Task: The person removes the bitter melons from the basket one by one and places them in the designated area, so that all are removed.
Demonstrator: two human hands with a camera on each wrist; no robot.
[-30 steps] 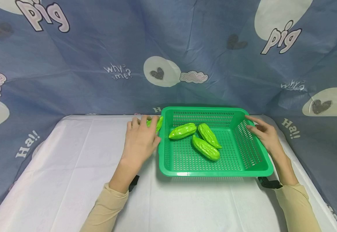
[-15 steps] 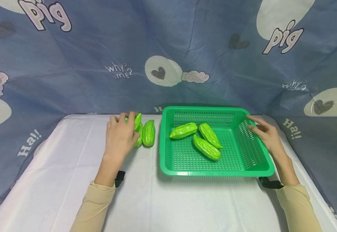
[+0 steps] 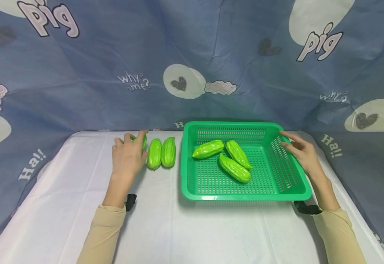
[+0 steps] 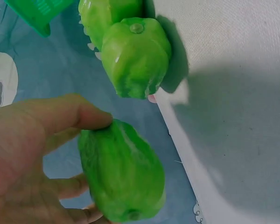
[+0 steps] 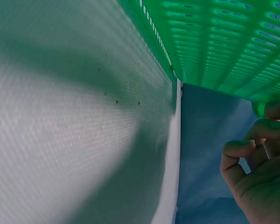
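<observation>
My left hand (image 3: 127, 156) is at the left of the table and holds a glossy light-green bitter melon (image 4: 126, 172). In the left wrist view, the thumb lies on one side of it and the fingers are behind. Just to its right, two similar bitter melons (image 3: 154, 154) lie side by side on the white cloth. Three more bitter melons (image 3: 234, 168) are inside a green plastic basket (image 3: 244, 197). My right hand (image 3: 302, 152) grips the basket's right rim near its far corner; in the right wrist view some fingers are curled outside the perforated wall.
A white cloth (image 3: 211, 234) covers the table. Behind it hangs a blue printed curtain (image 3: 244, 55), close to the basket's far side. The basket's left rim stands a short way right of the paired bitter melons.
My left hand has moved left from beside the basket, bringing two bitter melons on the cloth into full view, and holds another one. The right hand and basket have stayed put.
</observation>
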